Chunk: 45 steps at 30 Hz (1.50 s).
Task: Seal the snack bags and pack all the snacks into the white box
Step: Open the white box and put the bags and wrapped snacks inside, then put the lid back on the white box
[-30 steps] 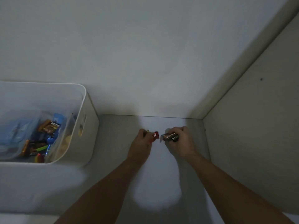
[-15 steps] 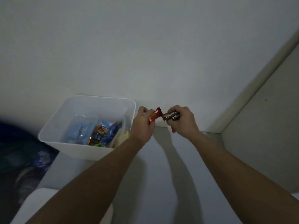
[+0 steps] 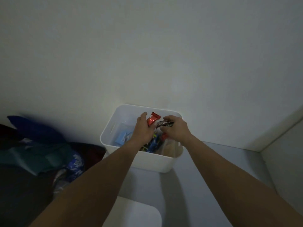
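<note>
Dim corner, pale wall, grey table (image 3: 205, 169). White box (image 3: 157, 163) against the wall, directly beneath both hands. Left hand (image 3: 144, 130): fingers curled around a red snack bar (image 3: 151, 120), over the box opening. Right hand (image 3: 176, 131): just beside it, pinching a dark-wrapped snack bar (image 3: 164, 124). Below the hands, inside the box: mixed snack packets (image 3: 152, 145). Left of the left forearm: heaped fabric (image 3: 41, 154).
</note>
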Motion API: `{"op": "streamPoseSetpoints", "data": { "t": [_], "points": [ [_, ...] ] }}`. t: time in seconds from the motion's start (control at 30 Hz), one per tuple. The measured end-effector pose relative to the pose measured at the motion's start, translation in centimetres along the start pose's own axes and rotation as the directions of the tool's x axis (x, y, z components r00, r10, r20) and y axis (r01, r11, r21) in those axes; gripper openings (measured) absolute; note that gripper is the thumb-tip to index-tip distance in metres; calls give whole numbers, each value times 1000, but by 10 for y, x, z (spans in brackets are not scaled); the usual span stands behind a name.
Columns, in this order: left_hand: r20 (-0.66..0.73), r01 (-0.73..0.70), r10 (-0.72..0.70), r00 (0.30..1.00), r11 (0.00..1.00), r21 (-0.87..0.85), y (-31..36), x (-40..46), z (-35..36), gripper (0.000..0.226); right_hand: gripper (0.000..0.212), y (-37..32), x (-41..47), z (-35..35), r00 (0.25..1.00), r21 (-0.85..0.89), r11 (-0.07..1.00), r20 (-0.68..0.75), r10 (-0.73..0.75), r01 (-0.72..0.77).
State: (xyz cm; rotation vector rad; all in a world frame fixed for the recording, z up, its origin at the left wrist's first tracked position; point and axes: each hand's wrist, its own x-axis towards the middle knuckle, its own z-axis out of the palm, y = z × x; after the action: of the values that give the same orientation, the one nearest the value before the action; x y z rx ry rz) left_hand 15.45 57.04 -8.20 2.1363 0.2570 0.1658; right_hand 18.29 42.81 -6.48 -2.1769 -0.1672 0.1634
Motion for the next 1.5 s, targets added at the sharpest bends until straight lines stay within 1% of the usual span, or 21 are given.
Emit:
{"op": "streamPoseSetpoints", "data": {
  "t": [0.03, 0.13, 0.2, 0.27, 0.37, 0.5, 0.57, 0.63, 0.67, 0.73, 0.77, 0.8, 0.9, 0.97, 1.03, 1.1, 1.17, 1.23, 1.37, 1.43, 1.5],
  "points": [
    [43, 46, -45, 998, 999, -25, -4, 2, -3, 53, 48, -4, -3, 4, 1000, -14, 1000, 15, 21, -21],
    [132, 112, -108, 985, 993, -21, -12, 1, -14, 49, 54, -8, -11, 9, 996, -58, 995, 19, 85, -84],
    [111, 135, -133, 985, 991, -8, -19, -1, -22, 52, 55, -6, -17, 9, 992, -64, 990, -14, 128, -129],
    [65, 107, -107, 992, 994, -5, -26, -6, -31, 51, 52, -6, -26, 8, 985, -31, 985, -44, 168, -170],
    [-7, 41, -41, 999, 999, -5, -37, -16, -42, 42, 37, -4, -41, 7, 972, 36, 980, -129, 197, -193],
    [-134, -62, 60, 989, 998, -8, -53, -40, -57, 34, 9, 4, -71, 11, 953, 46, 987, -257, 160, -153],
    [-190, -108, 105, 976, 994, -9, -64, -54, -63, 34, 10, 13, -90, 17, 944, 52, 987, -288, 163, -155],
    [-248, -176, 175, 953, 984, 16, -72, -73, -67, 29, 12, 22, -109, 25, 945, 44, 985, -277, 173, -167],
    [-301, -233, 247, 921, 969, 84, -76, -83, -69, 24, 13, 26, -120, 30, 949, 42, 984, -259, 180, -175],
    [-380, -327, 399, 834, 914, 240, -83, -101, -71, 16, 14, 36, -138, 41, 956, 44, 980, -217, 199, -194],
    [-383, -347, 434, 815, 896, 276, -87, -112, -72, 17, 14, 40, -149, 46, 958, 37, 977, -192, 211, -208],
    [-366, -345, 437, 822, 892, 291, -91, -123, -72, 21, 14, 43, -159, 52, 960, 22, 974, -164, 226, -225],
    [-304, -273, 359, 882, 917, 291, -117, -156, -70, 32, 11, 55, -188, 66, 962, -37, 962, -44, 269, -271],
    [-233, -205, 274, 933, 937, 282, -138, -180, -69, 30, 11, 64, -208, 75, 952, -91, 949, 24, 305, -302],
    [-146, -95, 142, 979, 953, 288, -159, -203, -70, 28, 22, 71, -228, 85, 927, -136, 927, 88, 364, -351],
    [-93, 8, 23, 995, 946, 323, -182, -223, -71, 31, 35, 79, -247, 95, 899, -198, 904, 153, 410, -378],
    [-74, 97, -75, 994, 927, 363, -201, -241, -75, 37, 48, 85, -264, 103, 877, -269, 883, 194, 441, -384],
    [-58, 184, -175, 983, 896, 404, -216, -255, -79, 45, 55, 86, -279, 110, 864, -345, 869, 235, 445, -354],
    [-37, 297, -329, 944, 792, 533, -236, -276, -86, 56, 60, 86, -299, 123, 847, -418, 855, 290, 446, -307],
    [-49, 358, -396, 917, 761, 541, -243, -282, -89, 55, 64, 86, -306, 130, 840, -432, 853, 308, 446, -294],
    [-51, 432, -478, 877, 737, 519, -249, -285, -91, 60, 66, 86, -311, 136, 831, -438, 850, 323, 454, -294]
  ]
}}
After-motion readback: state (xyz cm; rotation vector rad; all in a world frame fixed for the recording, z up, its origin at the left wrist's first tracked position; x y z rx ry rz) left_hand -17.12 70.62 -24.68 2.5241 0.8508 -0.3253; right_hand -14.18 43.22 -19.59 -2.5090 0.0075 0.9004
